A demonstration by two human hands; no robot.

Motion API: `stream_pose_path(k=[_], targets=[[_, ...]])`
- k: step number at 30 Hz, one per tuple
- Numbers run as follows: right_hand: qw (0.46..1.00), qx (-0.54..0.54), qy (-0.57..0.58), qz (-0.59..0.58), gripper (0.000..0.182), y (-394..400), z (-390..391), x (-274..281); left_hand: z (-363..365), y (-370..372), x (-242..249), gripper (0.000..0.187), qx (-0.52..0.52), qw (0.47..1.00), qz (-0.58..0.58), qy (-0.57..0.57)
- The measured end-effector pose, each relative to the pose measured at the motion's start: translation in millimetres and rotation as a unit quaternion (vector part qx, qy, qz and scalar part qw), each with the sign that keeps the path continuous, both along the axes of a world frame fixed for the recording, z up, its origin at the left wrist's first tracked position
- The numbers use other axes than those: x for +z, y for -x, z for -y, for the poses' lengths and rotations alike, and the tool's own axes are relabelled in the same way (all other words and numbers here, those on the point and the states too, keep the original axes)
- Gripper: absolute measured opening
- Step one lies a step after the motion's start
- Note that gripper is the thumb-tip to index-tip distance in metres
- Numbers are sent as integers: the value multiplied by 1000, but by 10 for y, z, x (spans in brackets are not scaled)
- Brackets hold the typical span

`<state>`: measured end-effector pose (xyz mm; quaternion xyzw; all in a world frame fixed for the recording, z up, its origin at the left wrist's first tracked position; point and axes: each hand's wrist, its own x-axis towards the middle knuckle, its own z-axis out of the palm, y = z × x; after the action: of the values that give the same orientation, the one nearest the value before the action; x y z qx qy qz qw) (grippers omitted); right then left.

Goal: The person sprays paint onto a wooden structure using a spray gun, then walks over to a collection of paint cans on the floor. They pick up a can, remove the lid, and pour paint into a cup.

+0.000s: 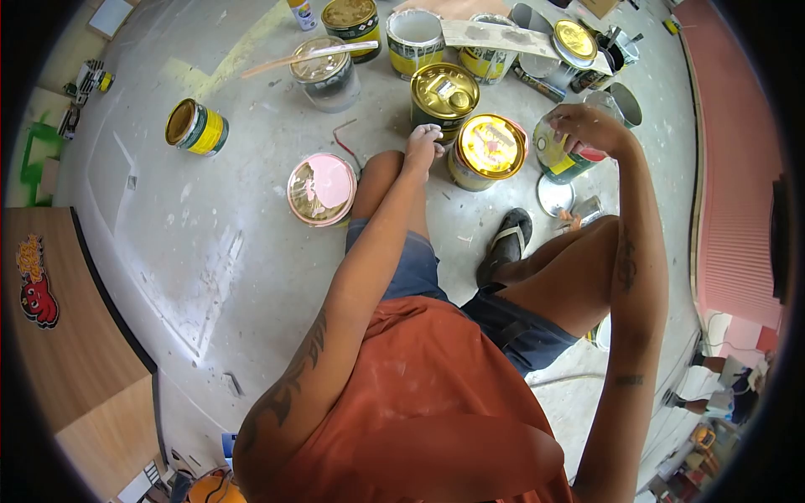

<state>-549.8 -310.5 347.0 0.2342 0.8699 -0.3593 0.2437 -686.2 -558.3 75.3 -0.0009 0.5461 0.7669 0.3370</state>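
My left hand (425, 145) is by my left knee, its fingers curled and smeared with pale paint, nothing showing in them. Just beyond it stands a closed gold-lidded paint can (444, 96). To its right, another paint can (488, 152) shines brightly on top. My right hand (584, 131) reaches down over a green and yellow paint can (560, 156), with the fingers bent round its upper part. Something red (594, 154) shows under those fingers. A round metal lid (556, 194) lies on the floor below that can.
A pink-coated paint can (322, 189) stands left of my knee. Farther left is a small yellow and green can (196, 127). More cans line the back, with a paint-stained board (501, 37) across them and a stick (310, 59) on a can. Another person (738, 390) is at far right.
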Motion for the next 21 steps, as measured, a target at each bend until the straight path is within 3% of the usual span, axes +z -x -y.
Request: stream_pose_path(k=[9,21], targets=[[1000,18,3,-17,34,-17,-37,-21,-26,-42,69,15,-5,999,-30,21],[999,24,5,-21,32,-39,-105,-43,-72,-54,-34,16,-86,991,-59,80]])
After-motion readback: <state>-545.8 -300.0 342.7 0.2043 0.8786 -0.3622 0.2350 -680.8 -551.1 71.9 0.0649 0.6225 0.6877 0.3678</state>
